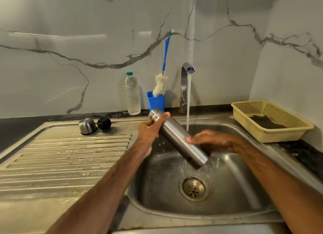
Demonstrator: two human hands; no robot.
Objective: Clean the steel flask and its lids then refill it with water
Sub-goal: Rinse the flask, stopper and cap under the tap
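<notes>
A tilted cylindrical steel flask [176, 137] hangs over the steel sink basin [244, 190] — left hand [148, 134] fingers curl round its neck, right hand [216, 142] fingers round its lower body. A domed steel cap [87, 126] and black stopper [104, 124] rest on the drainboard [61, 155].

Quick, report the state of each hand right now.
Left hand: grips the steel flask near its open neck.
Right hand: holds the same flask lower on its body, thumb across the front.
</notes>
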